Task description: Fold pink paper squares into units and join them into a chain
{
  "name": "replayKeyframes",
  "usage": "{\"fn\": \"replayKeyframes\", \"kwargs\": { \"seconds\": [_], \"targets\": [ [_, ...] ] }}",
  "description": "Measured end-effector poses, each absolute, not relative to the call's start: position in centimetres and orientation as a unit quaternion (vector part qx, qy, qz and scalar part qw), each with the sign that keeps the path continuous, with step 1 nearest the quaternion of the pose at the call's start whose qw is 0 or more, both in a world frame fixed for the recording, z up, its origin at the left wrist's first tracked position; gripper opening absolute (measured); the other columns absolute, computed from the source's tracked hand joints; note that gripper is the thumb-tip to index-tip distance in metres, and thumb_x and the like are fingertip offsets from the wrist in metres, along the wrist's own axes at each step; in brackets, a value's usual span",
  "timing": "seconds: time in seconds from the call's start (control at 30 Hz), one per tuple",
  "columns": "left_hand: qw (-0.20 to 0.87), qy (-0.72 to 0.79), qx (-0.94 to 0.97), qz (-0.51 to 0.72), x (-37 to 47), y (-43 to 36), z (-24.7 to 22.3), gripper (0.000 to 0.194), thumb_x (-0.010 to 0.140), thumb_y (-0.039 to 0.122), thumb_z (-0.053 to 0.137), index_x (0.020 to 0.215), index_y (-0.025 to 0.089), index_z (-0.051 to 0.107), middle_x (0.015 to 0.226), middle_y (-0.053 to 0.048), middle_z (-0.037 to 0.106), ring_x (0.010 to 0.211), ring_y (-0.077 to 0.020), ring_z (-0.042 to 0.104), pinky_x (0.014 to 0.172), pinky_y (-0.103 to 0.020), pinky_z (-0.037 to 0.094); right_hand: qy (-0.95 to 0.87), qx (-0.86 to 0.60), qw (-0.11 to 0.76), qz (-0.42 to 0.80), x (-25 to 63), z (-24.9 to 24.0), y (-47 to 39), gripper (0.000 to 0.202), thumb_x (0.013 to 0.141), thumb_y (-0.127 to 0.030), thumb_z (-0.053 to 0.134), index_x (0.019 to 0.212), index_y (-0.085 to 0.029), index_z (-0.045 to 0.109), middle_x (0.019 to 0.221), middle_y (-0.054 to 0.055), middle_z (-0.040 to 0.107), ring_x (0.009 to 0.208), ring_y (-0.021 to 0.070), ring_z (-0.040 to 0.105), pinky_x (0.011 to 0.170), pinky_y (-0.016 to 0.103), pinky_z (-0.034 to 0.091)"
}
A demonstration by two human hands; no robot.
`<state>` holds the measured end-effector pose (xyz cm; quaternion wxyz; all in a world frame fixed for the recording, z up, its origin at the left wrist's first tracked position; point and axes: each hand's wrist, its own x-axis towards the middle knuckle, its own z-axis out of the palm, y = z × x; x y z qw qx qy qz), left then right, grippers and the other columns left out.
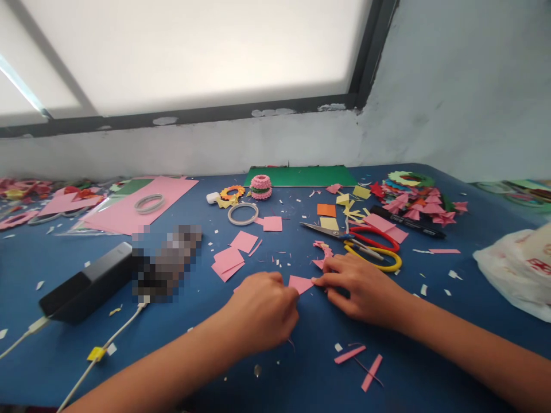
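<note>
Between my hands is a small pink paper piece (300, 284), its edges slanting as if folded. My left hand (264, 310) is closed on its left side, the fingertips mostly hidden behind the knuckles. At the right corner of the same piece, fingertips of my right hand (359, 287) hold it, with the thumb a little apart. Just beyond the right hand lies a curved chain of folded pink paper (323, 250). Scissors (344, 234) with red and yellow handles lie behind that hand. Loose pink paper squares (228, 261) are spread beyond my left hand.
A power bank (86, 281) with a white cable and a pixelated object (167, 261) lie at left. Tape rolls (243, 214), a black marker (407, 222), a pile of folded paper pieces (419, 195) and a green board (301, 176) stand farther back. A white plastic bag (512, 269) is at right.
</note>
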<state>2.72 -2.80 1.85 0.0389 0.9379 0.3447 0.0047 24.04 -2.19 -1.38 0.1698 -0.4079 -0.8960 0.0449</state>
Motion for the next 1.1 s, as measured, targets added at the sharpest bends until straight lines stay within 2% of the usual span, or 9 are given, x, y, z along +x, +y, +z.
{"fn": "replayKeyframes", "kwargs": {
  "seconds": [0.07,0.1,0.17,0.33,0.43,0.5,0.7,0.87,1.1],
  "targets": [
    [0.057,0.377,0.919,0.098,2.7,-1.5,1.2,0.026,0.083,0.025,0.05,0.105,0.017,0.062,0.096,-0.009,0.068,0.094,-0.0237,0.059,0.081,-0.037,0.047,-0.887,-0.415,0.186,0.082,23.9,-1.5,-2.3,0.019,0.082,-0.019,0.05,0.091,-0.019,0.067,0.087,0.008,0.061,0.083,0.0209,0.057,0.074,0.034,0.044],
    [0.066,0.375,0.917,0.118,2.6,-0.9,0.8,0.032,0.081,0.031,0.055,0.109,0.016,0.06,0.111,-0.011,0.063,0.106,-0.0259,0.053,0.09,-0.041,0.043,-0.881,-0.419,0.195,0.097,23.8,-1.6,-2.3,0.018,0.083,-0.021,0.051,0.092,-0.018,0.067,0.09,0.008,0.061,0.087,0.0214,0.057,0.077,0.034,0.045],
    [0.101,0.379,0.909,0.139,2.5,-0.1,0.3,0.037,0.076,0.036,0.063,0.107,0.015,0.06,0.12,-0.012,0.058,0.112,-0.0263,0.049,0.096,-0.041,0.039,-0.869,-0.431,0.211,0.118,23.8,-1.9,-2.3,0.018,0.083,-0.026,0.054,0.095,-0.018,0.065,0.098,0.009,0.061,0.095,0.0229,0.057,0.082,0.035,0.045],
    [0.2,0.368,0.891,0.173,2.4,0.4,0.1,0.026,0.066,0.03,0.074,0.084,0.016,0.062,0.107,-0.009,0.062,0.103,-0.0247,0.054,0.089,-0.039,0.043,-0.853,-0.433,0.238,0.167,23.9,-2.3,-2.0,0.024,0.08,-0.032,0.062,0.101,-0.02,0.064,0.101,0.008,0.06,0.097,0.0221,0.057,0.083,0.034,0.046],
    [0.262,0.366,0.868,0.209,2.5,0.3,0.1,0.008,0.072,0.016,0.068,0.074,0.016,0.06,0.082,-0.003,0.066,0.081,-0.0175,0.06,0.074,-0.031,0.048,-0.837,-0.428,0.272,0.209,23.7,-1.9,-2.1,0.013,0.08,-0.028,0.062,0.09,-0.02,0.066,0.092,0.005,0.062,0.083,0.0171,0.06,0.075,0.028,0.048],
    [0.284,0.347,0.854,0.263,2.6,0.1,0.2,0.006,0.075,0.011,0.063,0.072,0.016,0.059,0.073,-0.001,0.064,0.07,-0.014,0.06,0.067,-0.026,0.048,-0.823,-0.42,0.305,0.23,23.5,-1.4,-2.2,0.009,0.081,-0.026,0.061,0.085,-0.019,0.066,0.087,0.004,0.063,0.073,0.0141,0.06,0.066,0.024,0.048],
    [0.198,0.161,0.863,0.437,2.7,-0.9,1.5,0.011,0.079,0.009,0.058,0.069,0.015,0.058,0.079,-0.006,0.066,0.076,-0.0141,0.06,0.07,-0.027,0.05,-0.819,-0.328,0.411,0.229,23.1,-0.2,-3.4,0.013,0.078,-0.026,0.065,0.088,-0.018,0.064,0.083,0.004,0.066,0.075,0.0137,0.06,0.069,0.023,0.049],
    [0.13,0.089,0.877,0.455,2.6,-1.7,2.4,0.014,0.078,0.005,0.059,0.068,0.015,0.058,0.08,-0.007,0.067,0.079,-0.0152,0.06,0.072,-0.029,0.052,-0.818,-0.261,0.441,0.262,22.9,0.1,-4.3,0.018,0.074,-0.02,0.069,0.092,-0.017,0.063,0.079,0.002,0.068,0.069,0.0113,0.061,0.065,0.021,0.05],
    [0.11,0.073,0.883,0.45,2.8,-2.4,3.0,0.013,0.076,0.004,0.059,0.068,0.015,0.059,0.081,-0.007,0.067,0.079,-0.0152,0.061,0.072,-0.027,0.053,-0.814,-0.182,0.521,0.182,23.1,0.4,-4.6,0.012,0.081,-0.009,0.06,0.089,-0.016,0.065,0.082,0.007,0.07,0.077,0.0122,0.066,0.071,0.023,0.053]
  ]
}}
